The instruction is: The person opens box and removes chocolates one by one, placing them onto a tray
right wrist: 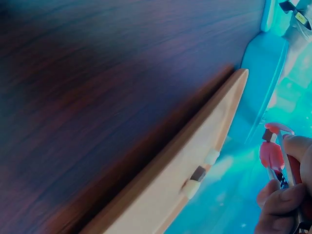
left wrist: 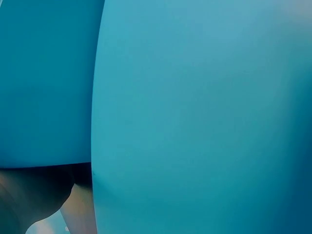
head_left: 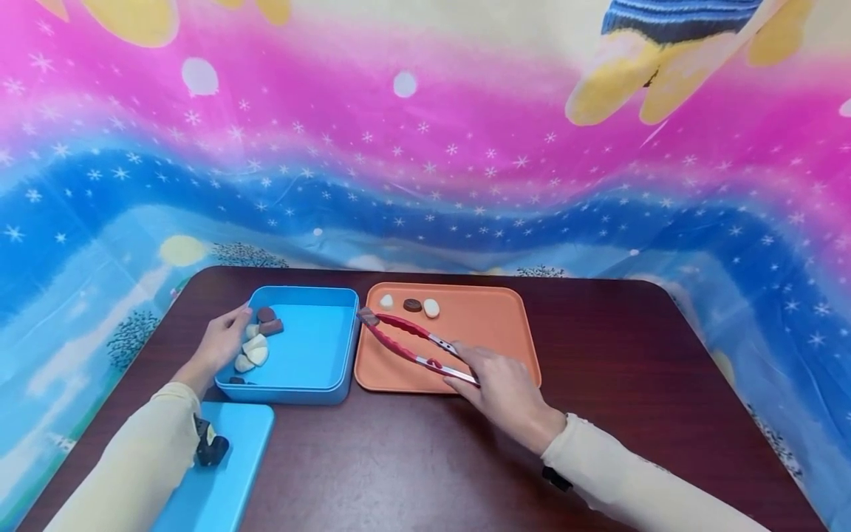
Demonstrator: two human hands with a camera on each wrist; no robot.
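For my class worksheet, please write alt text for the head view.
A person's right hand holds red tongs gripping a brown piece near the left edge of an orange tray bearing three small pieces. The left hand holds a blue box containing brown and cream pieces.

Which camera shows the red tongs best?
The head view: the tongs show from tips to the right hand. The right wrist view shows them partly covered; the left wrist view shows none of them.

Open tabletop (head_left: 612,369) right of the orange tray (head_left: 475,318) — tongs (head_left: 417,360) slanting above it, blue box walls (head_left: 286,397) along its left
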